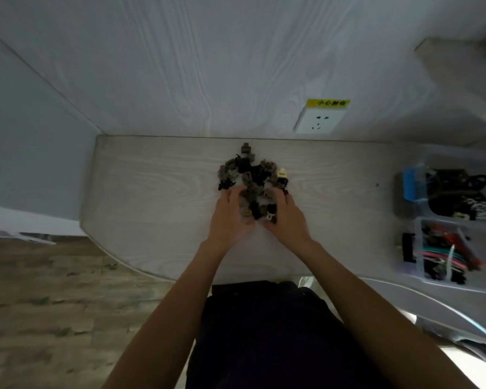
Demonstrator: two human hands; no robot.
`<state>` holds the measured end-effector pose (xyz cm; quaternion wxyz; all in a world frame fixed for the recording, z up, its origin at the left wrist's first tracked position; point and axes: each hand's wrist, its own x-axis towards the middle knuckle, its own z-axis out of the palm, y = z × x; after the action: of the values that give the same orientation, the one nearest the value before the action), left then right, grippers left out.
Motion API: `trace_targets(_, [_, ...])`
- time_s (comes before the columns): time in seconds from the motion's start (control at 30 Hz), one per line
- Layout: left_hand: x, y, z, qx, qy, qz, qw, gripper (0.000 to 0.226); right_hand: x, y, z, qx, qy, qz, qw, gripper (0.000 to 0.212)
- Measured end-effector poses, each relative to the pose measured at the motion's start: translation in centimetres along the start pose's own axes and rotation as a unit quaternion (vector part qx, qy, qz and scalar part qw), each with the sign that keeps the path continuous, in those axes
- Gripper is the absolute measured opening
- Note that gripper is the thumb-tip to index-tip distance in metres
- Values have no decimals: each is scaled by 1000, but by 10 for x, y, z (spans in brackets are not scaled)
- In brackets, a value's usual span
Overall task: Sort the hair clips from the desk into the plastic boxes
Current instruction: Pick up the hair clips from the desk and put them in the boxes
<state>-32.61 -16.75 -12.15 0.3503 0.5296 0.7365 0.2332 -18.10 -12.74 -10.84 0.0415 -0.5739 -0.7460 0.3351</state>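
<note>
Fingers (230,195) of both hands curl around the near part of the hair clips (253,178); desk (152,192) beneath; plastic boxes (449,220) at right.

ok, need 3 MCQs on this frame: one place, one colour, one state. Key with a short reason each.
1. Where are the plastic boxes?
A. right end of the desk
B. left end
C. on the floor

2. What colour is the strip above the wall socket?
A. red
B. yellow
C. green

3. What are the hands doing?
A. resting in the lap
B. lifting a box
C. cupped around the near side of the clip pile

Key: A, both boxes sit at the desk's right end. B, a yellow label tops the socket. C, left hand and right hand flank the hair clips.
</note>
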Motion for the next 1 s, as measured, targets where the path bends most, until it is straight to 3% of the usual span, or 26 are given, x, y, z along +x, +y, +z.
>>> trace_targets(0.2, [5, 9, 0, 50, -14, 38, 998, 64, 7, -6, 1, 8, 8, -8, 1000, 42])
trace_targets(0.47, [-2, 5, -3, 23, -8, 73, 997, 42, 7, -3, 2, 135, 15, -5, 991, 29])
trace_targets(0.77, [-7, 4, -1, -85, -1, 17, 996, 39, 2, -9, -6, 230, 20, 48, 972, 27])
trace_targets(1.0, [-17, 27, -11, -128, 18, 32, 991, 35, -12, -11, -28, 348, 22, 78, 934, 21])
